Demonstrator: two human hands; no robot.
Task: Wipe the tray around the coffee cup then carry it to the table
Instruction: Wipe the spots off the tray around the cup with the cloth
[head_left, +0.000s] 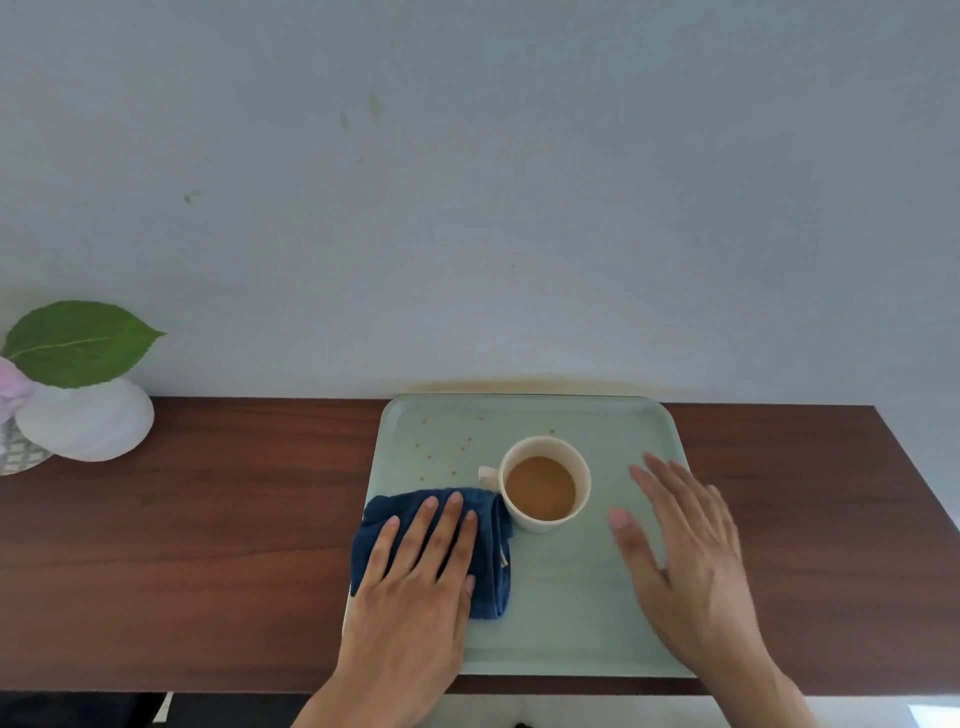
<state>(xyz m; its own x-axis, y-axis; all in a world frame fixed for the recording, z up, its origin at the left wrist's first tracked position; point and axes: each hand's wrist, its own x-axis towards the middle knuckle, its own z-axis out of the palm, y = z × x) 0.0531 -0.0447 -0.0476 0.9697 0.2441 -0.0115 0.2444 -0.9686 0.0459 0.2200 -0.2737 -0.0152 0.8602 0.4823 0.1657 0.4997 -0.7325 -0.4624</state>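
Note:
A pale green tray (566, 597) lies on a dark wooden shelf against the wall. A white cup (544, 482) of milky coffee stands near the tray's middle, handle to the left. Small brown drops (441, 452) speckle the tray's far left part. A folded dark blue cloth (493, 551) lies on the tray's left side, just left of the cup. My left hand (415, 587) presses flat on the cloth with fingers spread. My right hand (691, 561) rests flat and open on the tray's right side, holding nothing.
The wooden shelf (208, 545) runs left and right of the tray and ends at the right near the tray. A white round vase (88, 421) with a green leaf (78, 343) and a pink flower stands at the far left. A pale wall rises behind.

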